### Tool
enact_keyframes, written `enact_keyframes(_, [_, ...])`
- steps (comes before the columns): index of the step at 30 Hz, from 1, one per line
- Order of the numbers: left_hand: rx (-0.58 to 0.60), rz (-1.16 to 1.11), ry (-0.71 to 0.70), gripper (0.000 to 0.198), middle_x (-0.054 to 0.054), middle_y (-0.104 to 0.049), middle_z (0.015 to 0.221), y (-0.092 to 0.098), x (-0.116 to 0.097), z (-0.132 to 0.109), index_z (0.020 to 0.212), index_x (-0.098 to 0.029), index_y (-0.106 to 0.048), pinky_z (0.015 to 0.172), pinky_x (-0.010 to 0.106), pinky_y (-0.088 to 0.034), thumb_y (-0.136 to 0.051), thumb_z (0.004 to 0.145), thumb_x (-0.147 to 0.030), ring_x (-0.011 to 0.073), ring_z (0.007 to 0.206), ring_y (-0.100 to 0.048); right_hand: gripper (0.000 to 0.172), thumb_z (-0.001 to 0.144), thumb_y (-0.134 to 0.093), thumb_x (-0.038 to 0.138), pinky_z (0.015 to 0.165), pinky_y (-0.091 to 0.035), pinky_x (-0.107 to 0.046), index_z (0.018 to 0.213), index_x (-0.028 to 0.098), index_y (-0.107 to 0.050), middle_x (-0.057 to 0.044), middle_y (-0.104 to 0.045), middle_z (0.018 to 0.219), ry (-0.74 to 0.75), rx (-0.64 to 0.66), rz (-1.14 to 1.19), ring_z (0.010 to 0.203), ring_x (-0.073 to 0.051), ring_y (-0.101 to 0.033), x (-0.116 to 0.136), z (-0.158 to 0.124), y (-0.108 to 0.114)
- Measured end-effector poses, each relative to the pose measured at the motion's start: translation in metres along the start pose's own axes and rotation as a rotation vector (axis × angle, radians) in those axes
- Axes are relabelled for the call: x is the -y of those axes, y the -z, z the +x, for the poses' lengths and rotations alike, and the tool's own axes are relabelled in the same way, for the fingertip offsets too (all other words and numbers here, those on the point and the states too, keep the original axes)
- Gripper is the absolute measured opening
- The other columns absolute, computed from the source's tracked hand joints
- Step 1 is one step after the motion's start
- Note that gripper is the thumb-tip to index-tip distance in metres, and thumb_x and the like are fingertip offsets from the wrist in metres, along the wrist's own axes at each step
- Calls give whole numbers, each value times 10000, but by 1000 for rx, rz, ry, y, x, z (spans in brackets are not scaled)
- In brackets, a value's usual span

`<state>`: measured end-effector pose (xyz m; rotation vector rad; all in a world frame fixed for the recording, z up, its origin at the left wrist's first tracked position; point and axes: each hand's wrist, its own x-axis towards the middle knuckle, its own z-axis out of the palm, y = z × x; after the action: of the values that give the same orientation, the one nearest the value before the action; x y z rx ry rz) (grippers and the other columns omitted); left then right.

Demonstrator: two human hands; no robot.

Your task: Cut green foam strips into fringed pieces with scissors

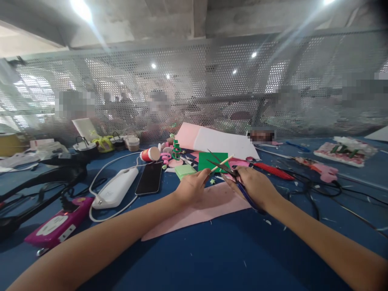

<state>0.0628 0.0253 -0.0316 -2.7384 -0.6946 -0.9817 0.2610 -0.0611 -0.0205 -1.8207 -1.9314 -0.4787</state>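
Note:
Between the fingers of my left hand (194, 186) is a thin cream-coloured stick (226, 161), which slants up to the right. My right hand (256, 184) is closed round the dark handles of a pair of scissors (247, 195). The parted scissor blades point up and left, and they cross the stick close to my left fingertips. Below both hands lies a strip of pink felt-like sheet (194, 220). A green square sheet (204, 161) and a light green pad (184, 171) lie just beyond my hands.
Left of my hands are a black phone (149, 178), a white power bank (118, 188) with its cable, and a magenta power strip (59, 222). A red-handled tool (274, 171) and black cables lie to the right. Large white and pink sheets (222, 141) lean near the perforated metal screen (182, 89).

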Motion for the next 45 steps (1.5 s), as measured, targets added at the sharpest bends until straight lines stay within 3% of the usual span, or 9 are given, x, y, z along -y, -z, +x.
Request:
enact_keyframes(4, [2,17,-29,245,19,-540,626,-1,-1,-1,996,-140,-500,433,213,-308,-292,877,-190,105,472,-467,357,854,-428,411,729,-438,-350,980,98,-547,-171,-635,925,31,-54,21,882,-284,-602,1,0,-1])
enact_keyframes(11, [133,37,102,217,23,-542,639,-2,-3,-3,990,-154,-470,461,234,-301,-296,889,-237,131,470,-469,307,867,-440,385,688,-435,-314,956,113,-548,-143,-643,878,2,42,110,825,-258,-621,7,0,4])
enact_keyframes(25, [128,-23,90,170,1,-536,628,3,-3,0,967,-165,-448,477,222,-287,-301,887,-196,119,513,-486,241,868,-448,341,604,-407,-285,861,129,-563,-133,-671,805,-27,77,67,732,-243,-645,10,1,7])
enact_keyframes(31, [109,-12,81,190,2,-531,624,0,-1,-2,984,-163,-439,463,227,-276,-287,902,-242,122,493,-469,335,882,-389,407,554,-397,-302,853,127,-569,-144,-665,773,-18,22,38,669,-248,-634,11,-1,6])
enact_keyframes(45, [143,-15,95,199,16,-545,640,2,-4,1,984,-147,-455,494,232,-327,-287,899,-212,130,522,-496,260,869,-415,351,604,-408,-288,792,140,-546,-140,-656,755,-44,125,138,720,-246,-638,13,1,11])
